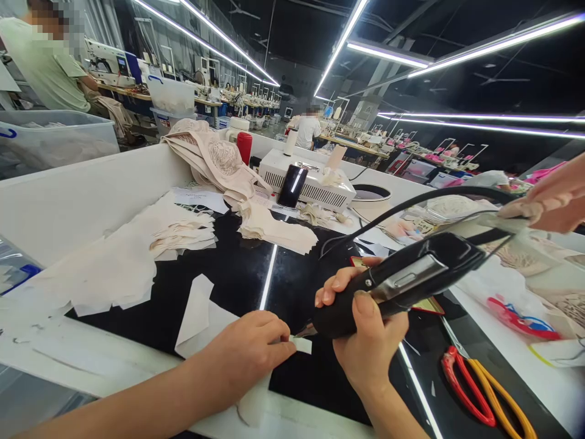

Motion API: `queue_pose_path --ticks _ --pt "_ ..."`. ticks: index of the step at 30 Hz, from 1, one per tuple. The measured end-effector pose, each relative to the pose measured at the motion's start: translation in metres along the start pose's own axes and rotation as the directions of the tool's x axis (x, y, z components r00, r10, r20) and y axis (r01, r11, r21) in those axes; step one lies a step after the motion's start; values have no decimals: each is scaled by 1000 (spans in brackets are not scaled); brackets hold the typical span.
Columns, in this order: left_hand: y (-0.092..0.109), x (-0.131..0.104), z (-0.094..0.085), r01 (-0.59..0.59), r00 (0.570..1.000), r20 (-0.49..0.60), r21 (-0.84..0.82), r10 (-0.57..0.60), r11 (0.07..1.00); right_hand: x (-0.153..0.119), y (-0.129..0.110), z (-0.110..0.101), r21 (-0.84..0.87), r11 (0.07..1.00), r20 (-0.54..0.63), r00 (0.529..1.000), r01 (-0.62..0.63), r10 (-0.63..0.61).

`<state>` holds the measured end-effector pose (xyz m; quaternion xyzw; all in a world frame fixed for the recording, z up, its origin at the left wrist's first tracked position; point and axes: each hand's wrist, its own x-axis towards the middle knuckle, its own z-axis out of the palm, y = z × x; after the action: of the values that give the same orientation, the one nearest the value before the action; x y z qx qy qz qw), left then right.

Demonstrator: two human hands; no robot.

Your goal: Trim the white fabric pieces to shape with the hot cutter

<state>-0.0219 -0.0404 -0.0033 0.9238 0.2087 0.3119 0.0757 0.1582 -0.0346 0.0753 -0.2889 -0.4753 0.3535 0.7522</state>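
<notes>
My right hand [370, 341] is wrapped around a black corded handheld electric cutter [411, 280], tilted with its metal tip [306, 331] pointing down to the left. Close to that tip, my left hand [247, 353] pinches the edge of a cream fabric piece [208, 311] lying on the black tabletop [242, 274]. A short strip of the fabric [301, 345] shows beyond my left fingertips. My left fingers hide part of the piece, and whether the tip touches it is unclear.
Scissors [479, 384] with red and orange handles lie at the right. Cream fabric stacks [278, 228] and larger sheets [109, 262] occupy the far side and left. Behind stand a phone [292, 186] and a vented white box [315, 183]. Another person's hand [557, 198] appears beside the cutter's cord.
</notes>
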Motion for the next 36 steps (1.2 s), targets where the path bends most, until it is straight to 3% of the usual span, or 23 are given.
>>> queue_pose_path --ticks 14,21,27,36 --pt "2 0 -5 35 996 88 -22 -33 999 3 -8 -9 -36 999 -32 999 29 -30" --pt "1 2 -5 26 999 46 -29 -24 999 2 -9 -9 -61 998 -31 999 -13 11" --pt "1 3 -8 26 999 46 -62 -23 998 -1 -15 -3 21 1000 -12 1000 2 -2" --pt "1 3 -7 20 999 28 -57 -18 998 -10 -9 0 -43 999 4 1000 -9 9"
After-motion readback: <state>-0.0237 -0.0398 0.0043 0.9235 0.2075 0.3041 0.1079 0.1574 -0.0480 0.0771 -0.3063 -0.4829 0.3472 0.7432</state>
